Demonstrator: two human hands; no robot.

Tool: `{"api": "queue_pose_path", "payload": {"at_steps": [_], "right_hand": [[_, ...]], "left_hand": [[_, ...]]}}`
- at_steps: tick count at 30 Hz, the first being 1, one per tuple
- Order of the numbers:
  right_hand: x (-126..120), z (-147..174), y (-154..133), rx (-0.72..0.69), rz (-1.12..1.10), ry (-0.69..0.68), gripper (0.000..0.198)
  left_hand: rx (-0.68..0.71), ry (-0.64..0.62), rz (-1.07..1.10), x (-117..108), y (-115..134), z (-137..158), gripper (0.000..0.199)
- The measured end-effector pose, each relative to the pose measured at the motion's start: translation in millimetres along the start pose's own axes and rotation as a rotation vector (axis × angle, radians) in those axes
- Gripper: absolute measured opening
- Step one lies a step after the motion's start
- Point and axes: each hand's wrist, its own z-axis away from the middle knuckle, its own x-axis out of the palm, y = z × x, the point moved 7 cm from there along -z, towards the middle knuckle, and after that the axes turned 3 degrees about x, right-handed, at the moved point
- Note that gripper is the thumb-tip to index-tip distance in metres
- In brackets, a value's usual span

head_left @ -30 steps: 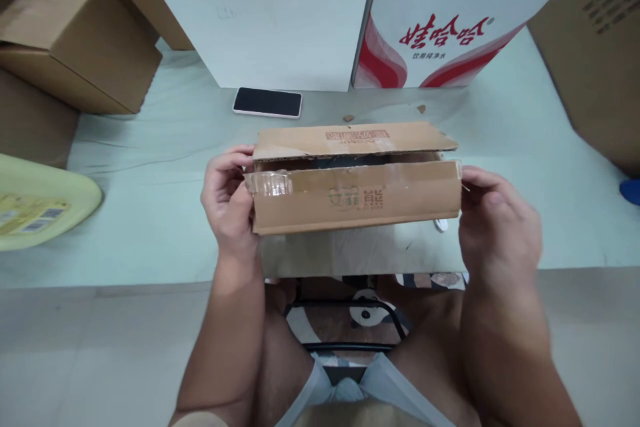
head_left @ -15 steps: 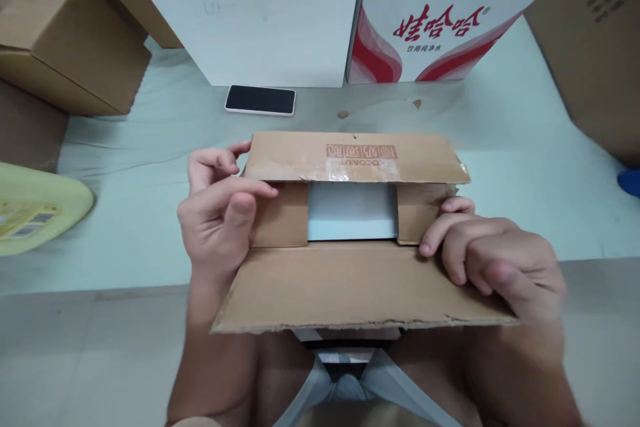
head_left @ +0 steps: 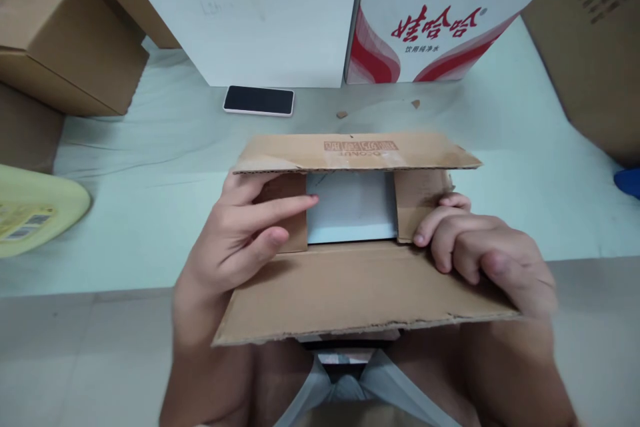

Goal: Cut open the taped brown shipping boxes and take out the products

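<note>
A brown cardboard box (head_left: 370, 287) is in front of me, its long near flap folded out toward me and its printed far flap (head_left: 357, 152) raised. Between the two small side flaps a pale bluish surface (head_left: 353, 207) shows; I cannot tell whether it is inside the box or beyond it. My left hand (head_left: 240, 230) lies over the left side flap, index finger stretched to the edge of the gap and other fingers partly hidden under the far flap. At the right end, my right hand (head_left: 480, 247) has its fingers curled round the side flap and box edge.
A phone (head_left: 259, 101) lies on the pale green tabletop (head_left: 150, 213) near white boxes (head_left: 280, 20). Two cardboard scraps (head_left: 342, 115) are beyond the box. Brown cartons (head_left: 75, 47) stand left, a larger one (head_left: 595, 47) right, and a yellow-green bottle (head_left: 45, 210) at left.
My left hand has moved right and inward, from the box's left edge onto the side flap. The far flap has tilted down toward me. My right hand keeps its hold.
</note>
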Motion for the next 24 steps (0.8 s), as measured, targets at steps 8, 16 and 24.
{"api": "queue_pose_path", "payload": {"at_steps": [8,16,24], "right_hand": [[-2,1,1,-0.008,0.013,-0.002,0.048],[-1,1,0,0.040,-0.016,0.003,0.046],[-3,7,2,0.065,-0.038,0.064,0.041]], "left_hand": [[-0.047,-0.073,-0.018,2,2,-1,0.030],[-0.070,-0.157,-0.184,7,6,5,0.049],[0.127,0.135,0.005,-3,-1,9,0.044]]}}
